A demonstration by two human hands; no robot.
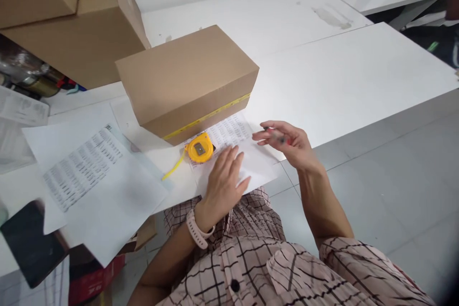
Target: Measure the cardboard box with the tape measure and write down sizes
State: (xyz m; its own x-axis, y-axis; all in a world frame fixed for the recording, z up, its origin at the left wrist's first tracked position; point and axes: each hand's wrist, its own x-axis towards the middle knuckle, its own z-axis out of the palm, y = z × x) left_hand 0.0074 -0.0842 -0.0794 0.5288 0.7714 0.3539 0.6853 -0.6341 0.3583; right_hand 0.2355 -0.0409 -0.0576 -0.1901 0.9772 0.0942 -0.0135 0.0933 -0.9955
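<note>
My left hand (224,179) lies flat with fingers stretched on a printed sheet (253,162) at the table's front edge. A watch with a pale strap is on that wrist. Held between the fingers of my right hand (292,146), above the sheet's right side, is a pen (276,136), blurred, with red and dark parts. Just beyond my left fingers sits a yellow tape measure (200,148), a short piece of its blade (174,167) sticking out to the left. Behind it stands a closed cardboard box (190,76) with a yellow strip along its near side, covering the sheet's far edge.
More printed papers (118,191) lie on the left, partly over the table edge. A dark tablet-like device (34,244) rests at lower left. Large cardboard boxes (89,28) are stacked at the back left. The white table (322,81) stretches rightward; tiled floor shows beyond its front edge.
</note>
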